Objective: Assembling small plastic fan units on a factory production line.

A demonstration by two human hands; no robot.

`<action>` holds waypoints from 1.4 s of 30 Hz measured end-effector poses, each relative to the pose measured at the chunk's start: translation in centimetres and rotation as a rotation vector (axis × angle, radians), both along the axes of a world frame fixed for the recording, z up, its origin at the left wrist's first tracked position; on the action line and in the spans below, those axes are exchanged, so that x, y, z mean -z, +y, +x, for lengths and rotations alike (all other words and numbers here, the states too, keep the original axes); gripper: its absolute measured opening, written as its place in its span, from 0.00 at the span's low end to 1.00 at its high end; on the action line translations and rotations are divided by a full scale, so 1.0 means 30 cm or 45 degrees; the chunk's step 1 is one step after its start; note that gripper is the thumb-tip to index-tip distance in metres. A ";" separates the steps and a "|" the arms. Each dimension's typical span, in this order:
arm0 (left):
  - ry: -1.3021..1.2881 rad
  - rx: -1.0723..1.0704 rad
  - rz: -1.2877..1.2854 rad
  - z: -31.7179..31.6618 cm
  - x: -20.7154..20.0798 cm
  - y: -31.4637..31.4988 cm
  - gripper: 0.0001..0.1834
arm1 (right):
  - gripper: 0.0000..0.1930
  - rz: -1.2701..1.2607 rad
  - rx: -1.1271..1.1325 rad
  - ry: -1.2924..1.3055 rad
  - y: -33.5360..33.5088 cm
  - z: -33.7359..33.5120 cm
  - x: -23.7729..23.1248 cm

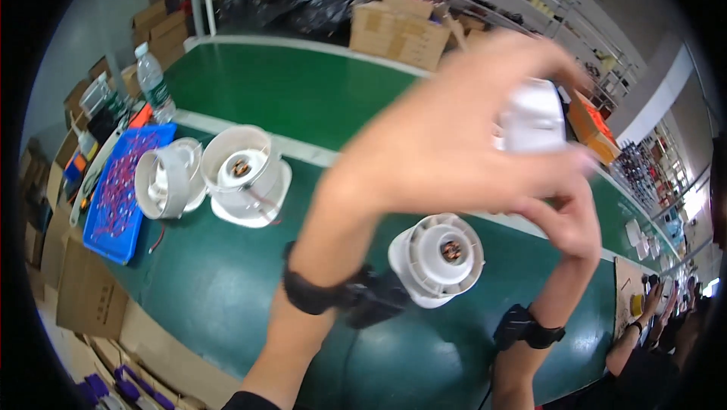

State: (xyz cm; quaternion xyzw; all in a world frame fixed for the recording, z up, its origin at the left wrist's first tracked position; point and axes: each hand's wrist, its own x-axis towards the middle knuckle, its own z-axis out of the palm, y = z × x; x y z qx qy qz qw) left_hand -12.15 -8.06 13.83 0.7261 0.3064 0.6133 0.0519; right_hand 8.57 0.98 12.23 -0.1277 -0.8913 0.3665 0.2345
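Note:
My left hand (447,130), smeared by motion, reaches across the middle, its thumb and fingers curved around a white plastic housing (536,118). Most of that housing is behind the hand. Close below it is my right hand (568,224), bent inward; its fingertips are partly covered by the left hand, so its grip is unclear. On the green table (204,281) between my forearms stands a white motor housing (441,258) with copper windings at its centre. Farther left are another round white housing (244,171) with a copper-wound core and a white ring-shaped part (170,183) resting on its side.
A blue tray (117,232) of thin red and purple wires lies at the left, near a water bottle (154,84). Cardboard boxes (397,28) stand beyond the far table. At the right edge, another person's hands (653,300) work beside a yellow roll (637,305).

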 end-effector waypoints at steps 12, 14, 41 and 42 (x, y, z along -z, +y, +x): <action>0.266 0.045 -0.818 -0.067 0.063 0.125 0.30 | 0.13 -0.510 -0.568 -0.078 0.081 0.057 0.021; 0.292 -0.076 -0.659 -0.074 0.076 0.139 0.17 | 0.14 -0.570 -0.522 -0.149 0.093 0.083 0.016; -0.132 -0.472 -0.356 0.013 0.037 0.123 0.14 | 0.23 -0.619 -0.281 0.431 0.095 0.048 0.042; -0.195 -0.436 -0.457 0.016 0.027 0.111 0.16 | 0.24 -0.606 -0.309 0.421 0.098 0.042 0.049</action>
